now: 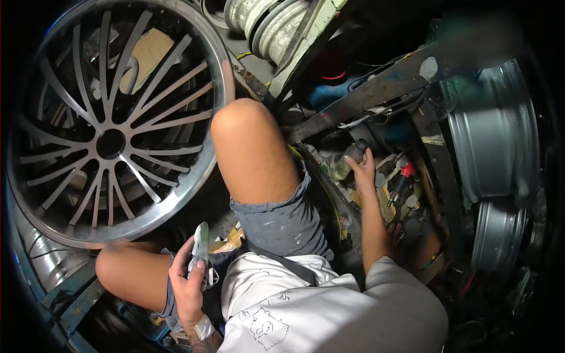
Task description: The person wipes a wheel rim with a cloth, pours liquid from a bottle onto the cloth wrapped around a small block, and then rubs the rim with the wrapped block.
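Far L: big spoked wheel (225, 76), face toward the cam, lower edge by the L knee (123, 270). It's up and L of the L hand (187, 282), which is the nearer hand by a long way; R is well apart.

L hand's closed round a clear/greenish thing (201, 244), thumb one side, fingers the other. Long axis runs approx. up-frame, top end poking past the fingers, pointing away from the body. Exact item: can't tell.

Mid: R knee (244, 123), between wheel and R arm.

R hand (365, 172) is up by the tool clutter, fingers pinching a small dark thing (356, 148) at the fingertips; what it is, n/c. Red-topped tool (407, 168) just R of that hand.

Far R: silver rim (485, 147), on its side, apart from both hands.
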Tool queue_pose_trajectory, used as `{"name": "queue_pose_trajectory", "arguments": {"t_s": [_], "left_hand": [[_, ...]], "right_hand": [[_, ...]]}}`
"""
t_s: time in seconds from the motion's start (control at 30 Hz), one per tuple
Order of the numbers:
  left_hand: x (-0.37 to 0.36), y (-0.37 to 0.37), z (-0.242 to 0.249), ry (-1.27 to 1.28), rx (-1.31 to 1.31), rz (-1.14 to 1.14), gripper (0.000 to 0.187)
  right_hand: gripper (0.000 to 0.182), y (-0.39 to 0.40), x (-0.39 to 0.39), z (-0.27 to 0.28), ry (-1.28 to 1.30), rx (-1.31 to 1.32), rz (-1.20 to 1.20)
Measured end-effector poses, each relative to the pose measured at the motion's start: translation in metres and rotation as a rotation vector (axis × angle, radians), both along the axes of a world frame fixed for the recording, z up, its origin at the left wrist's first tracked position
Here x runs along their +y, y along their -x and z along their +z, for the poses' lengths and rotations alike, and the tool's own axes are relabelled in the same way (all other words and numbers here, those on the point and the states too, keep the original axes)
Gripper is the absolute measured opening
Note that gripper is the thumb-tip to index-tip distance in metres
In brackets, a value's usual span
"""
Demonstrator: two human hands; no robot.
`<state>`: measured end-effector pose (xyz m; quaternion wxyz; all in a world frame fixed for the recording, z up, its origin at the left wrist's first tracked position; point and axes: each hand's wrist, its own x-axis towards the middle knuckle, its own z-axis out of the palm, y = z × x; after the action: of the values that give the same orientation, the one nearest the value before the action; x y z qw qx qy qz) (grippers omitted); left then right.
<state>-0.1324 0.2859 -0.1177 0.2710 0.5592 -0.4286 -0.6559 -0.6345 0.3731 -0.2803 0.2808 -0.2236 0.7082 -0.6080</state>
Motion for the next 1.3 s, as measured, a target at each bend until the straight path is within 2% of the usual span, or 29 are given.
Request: {"name": "queue_pose_trajectory", "arguments": {"t_s": [0.13, 0.23, 0.37, 0.4, 0.5, 0.53, 0.57, 0.67, 0.7, 0.73, 0.77, 0.8, 0.83, 0.9, 0.97, 1.0, 1.03, 1.1, 1.2, 1.3], "left_hand": [[-0.001, -0.002, 0.004, 0.061, -0.062, -0.027, 0.053], [-0.001, -0.006, 0.002, 0.089, -0.085, -0.019, 0.052], [0.003, -0.009, -0.005, 0.052, -0.080, 0.029, 0.051], [0.003, -0.009, -0.004, 0.021, -0.077, 0.041, 0.051], [0.009, -0.009, -0.020, 0.049, -0.072, 0.083, 0.052], [0.008, -0.002, -0.015, -0.006, -0.053, 0.128, 0.051], [0.007, 0.010, -0.014, 0.062, -0.039, 0.198, 0.045], [0.004, 0.012, -0.030, 0.027, -0.033, 0.263, 0.033], [0.003, 0.013, -0.037, 0.028, -0.020, 0.285, 0.031], [0.004, 0.011, -0.047, -0.010, 0.021, 0.298, 0.030], [0.006, 0.010, -0.055, -0.049, 0.070, 0.307, 0.030], [0.005, 0.011, -0.059, -0.089, 0.055, 0.319, 0.031], [0.004, 0.013, -0.062, -0.117, 0.084, 0.327, 0.032], [0.005, 0.017, -0.069, -0.101, 0.106, 0.318, 0.031], [0.001, 0.028, -0.055, -0.080, 0.124, 0.309, 0.030], [0.004, 0.023, -0.064, -0.045, 0.090, 0.291, 0.030], [0.006, 0.025, -0.063, -0.044, 0.101, 0.304, 0.032], [0.008, 0.017, -0.062, -0.095, 0.158, 0.270, 0.034], [0.009, 0.017, -0.070, -0.073, 0.161, 0.277, 0.034], [0.005, 0.020, -0.066, -0.075, 0.131, 0.274, 0.035]], "right_hand": [[0.049, 0.024, -0.004, -0.075, 0.022, 0.227, -0.104], [0.045, 0.055, -0.006, -0.139, -0.098, 0.375, -0.164], [0.047, 0.064, -0.014, -0.157, -0.216, 0.260, -0.212], [0.061, 0.063, -0.014, -0.149, -0.457, 0.391, -0.224], [0.061, 0.081, -0.013, -0.178, -0.701, 0.456, -0.195], [0.067, 0.090, -0.012, -0.195, -0.779, 0.575, -0.270], [0.064, 0.104, -0.013, -0.197, -0.900, 0.531, -0.212], [0.034, 0.061, -0.036, -0.121, -0.661, 0.470, -0.441], [0.030, 0.051, -0.036, -0.109, -0.533, 0.450, -0.439], [0.035, 0.036, -0.033, -0.108, -0.192, 0.453, -0.403], [0.040, 0.015, -0.029, -0.091, -0.092, 0.349, -0.327], [0.036, -0.023, -0.034, -0.050, -0.112, 0.463, -0.257], [0.034, -0.041, -0.034, -0.039, -0.033, 0.606, -0.183], [0.027, -0.080, -0.040, -0.017, 0.072, 0.465, -0.087], [0.021, -0.099, -0.047, -0.001, -0.064, 0.592, 0.058], [0.016, -0.099, -0.047, -0.006, -0.081, 0.646, 0.088], [0.017, -0.099, -0.043, -0.012, -0.119, 0.586, 0.110], [0.017, -0.065, -0.018, -0.092, -0.140, 0.402, 0.006], [0.018, -0.024, 0.017, -0.134, -0.218, 0.388, -0.261], [0.021, 0.009, 0.042, -0.152, -0.545, 0.404, -0.148]]}}
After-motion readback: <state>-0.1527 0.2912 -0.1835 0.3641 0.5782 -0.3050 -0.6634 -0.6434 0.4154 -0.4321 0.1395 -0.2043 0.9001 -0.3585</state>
